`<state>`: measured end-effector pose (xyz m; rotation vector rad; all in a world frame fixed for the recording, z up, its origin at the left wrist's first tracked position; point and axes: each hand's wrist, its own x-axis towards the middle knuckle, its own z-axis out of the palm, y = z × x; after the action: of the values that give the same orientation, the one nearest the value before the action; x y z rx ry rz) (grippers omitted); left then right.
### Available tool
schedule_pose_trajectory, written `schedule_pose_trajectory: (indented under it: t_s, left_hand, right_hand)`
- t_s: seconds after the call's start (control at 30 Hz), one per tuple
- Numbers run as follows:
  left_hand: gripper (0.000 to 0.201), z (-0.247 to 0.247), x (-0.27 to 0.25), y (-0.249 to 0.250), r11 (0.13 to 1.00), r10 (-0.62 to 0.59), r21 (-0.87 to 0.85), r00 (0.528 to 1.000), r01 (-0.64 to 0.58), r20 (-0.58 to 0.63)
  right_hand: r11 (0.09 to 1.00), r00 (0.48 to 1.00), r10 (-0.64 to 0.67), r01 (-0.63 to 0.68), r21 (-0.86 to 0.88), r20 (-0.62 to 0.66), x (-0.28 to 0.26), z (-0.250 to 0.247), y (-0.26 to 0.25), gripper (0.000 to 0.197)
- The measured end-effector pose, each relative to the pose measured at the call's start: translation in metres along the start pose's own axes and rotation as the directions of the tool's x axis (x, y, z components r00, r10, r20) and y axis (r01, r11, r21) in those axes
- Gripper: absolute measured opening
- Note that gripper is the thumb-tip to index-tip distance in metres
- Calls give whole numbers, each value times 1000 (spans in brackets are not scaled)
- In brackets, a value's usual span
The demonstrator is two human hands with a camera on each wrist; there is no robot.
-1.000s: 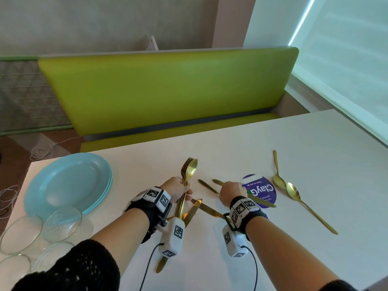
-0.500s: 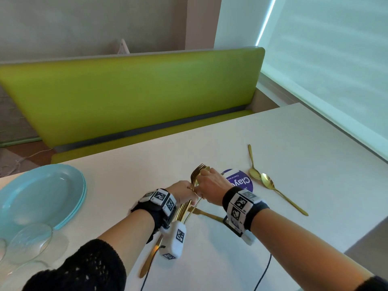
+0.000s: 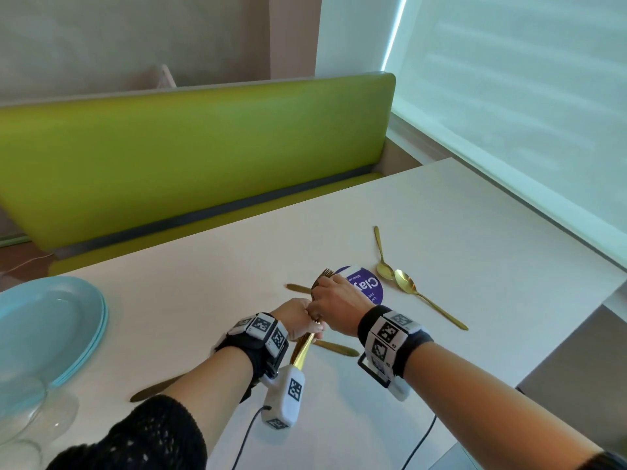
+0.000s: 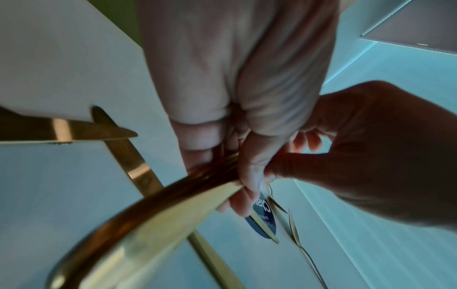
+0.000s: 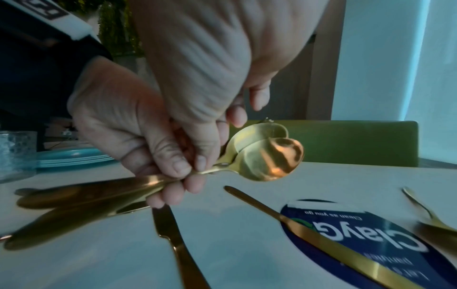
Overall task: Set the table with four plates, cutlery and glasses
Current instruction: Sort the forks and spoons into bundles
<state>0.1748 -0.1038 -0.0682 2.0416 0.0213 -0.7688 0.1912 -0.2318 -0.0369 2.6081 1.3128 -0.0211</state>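
Note:
My left hand (image 3: 298, 317) grips a bundle of gold forks and spoons (image 3: 303, 351) by the handles, just above the white table (image 3: 475, 232). My right hand (image 3: 334, 301) lies over the bundle's upper part, and the fork tines (image 3: 324, 274) stick out past it. In the right wrist view its thumb and fingers (image 5: 205, 154) pinch the spoon necks below the bowls (image 5: 269, 156). Two gold spoons (image 3: 403, 283) lie to the right. Gold knives lie under the hands (image 3: 336, 347), further back (image 3: 298, 288) and near my left forearm (image 3: 152, 390). Stacked blue plates (image 3: 51, 320) and glasses (image 3: 34, 418) stand at the left.
A round purple sticker (image 3: 368, 286) is on the table beside my right hand, with a knife (image 5: 321, 234) lying across it. A green bench (image 3: 190, 150) runs behind the table. The table's right edge (image 3: 607, 300) drops off near the window blind.
My right hand left the table by the sticker and came onto the bundle held in my left hand. The head view swung right, so the plates slid to the left edge.

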Motion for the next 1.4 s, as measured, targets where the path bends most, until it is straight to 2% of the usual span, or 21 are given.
schedule_pose_trajectory:
  t_s: [0.07, 0.1, 0.17, 0.2, 0.27, 0.3, 0.37, 0.43, 0.5, 0.53, 0.6, 0.83, 0.97, 1.13, 1.2, 1.27, 1.33, 1.4]
  left_hand:
    - [15, 4, 2, 1, 1000, 9, -16, 1000, -9, -3]
    - [16, 6, 4, 1, 1000, 10, -21, 1000, -10, -16]
    - [18, 10, 8, 1, 998, 7, -63, 999, -10, -52]
    - [20, 11, 11, 1, 995, -3, -98, 998, -3, -68]
    - [21, 13, 14, 0, 982, -37, -189, 996, 20, -85]
    - [21, 13, 16, -2, 972, -49, -235, 995, 26, -92]
    - [20, 13, 20, -3, 950, -75, -310, 992, 39, -102]
    - [16, 13, 25, -4, 924, -112, -378, 987, 59, -118]
    - [15, 12, 31, -3, 898, -149, -433, 980, 77, -135]
    - [15, 12, 34, -2, 890, -165, -447, 976, 85, -144]
    - [16, 12, 39, 0, 874, -182, -478, 972, 91, -149]
    - [13, 14, 55, 4, 843, -251, -518, 957, 142, -146]
    - [10, 16, 61, 5, 797, -289, -582, 948, 160, -136]
    - [7, 16, 63, 7, 805, -288, -572, 947, 158, -144]
    - [6, 14, 63, 9, 804, -287, -575, 946, 153, -149]
    - [12, 12, 64, 9, 787, -283, -600, 948, 144, -144]
    - [6, 12, 63, 10, 763, -275, -636, 950, 121, -148]
    - [4, 11, 60, 10, 735, -265, -673, 949, 85, -169]
  right_hand:
    - [993, 997, 66, -61, 103, -47, -4, 7, 6, 23]
    - [983, 992, 101, -89, 158, -71, -7, 10, 10, 23]
    - [937, 974, 213, -181, 298, -80, -16, 15, 22, 9]
    - [901, 955, 289, -250, 355, -60, -21, 18, 29, 3]
    - [831, 899, 438, -409, 377, 10, -32, 23, 43, 13]
    - [786, 855, 517, -494, 372, 44, -38, 27, 52, 16]
    - [651, 727, 672, -669, 357, 137, -50, 39, 70, 23]
    - [476, 561, 787, -817, 326, 258, -63, 53, 88, 33]
    - [308, 400, 837, -909, 282, 373, -74, 65, 101, 38]
    - [251, 342, 844, -933, 260, 413, -78, 70, 104, 38]
    - [196, 278, 844, -956, 219, 459, -81, 80, 107, 37]
    - [170, 232, 858, -970, 174, 458, -81, 96, 109, 33]
    - [69, 158, 853, -979, 193, 497, -85, 100, 113, 27]
    - [-77, 125, 835, -937, 340, 535, -86, 94, 122, 20]
    - [-120, 156, 841, -880, 459, 518, -79, 86, 124, 18]
    - [-188, 234, 826, -743, 643, 512, -66, 75, 118, 13]
    - [-314, 348, 745, -571, 759, 569, -51, 60, 102, 4]
    - [-456, 485, 603, -442, 773, 633, -36, 51, 86, 4]
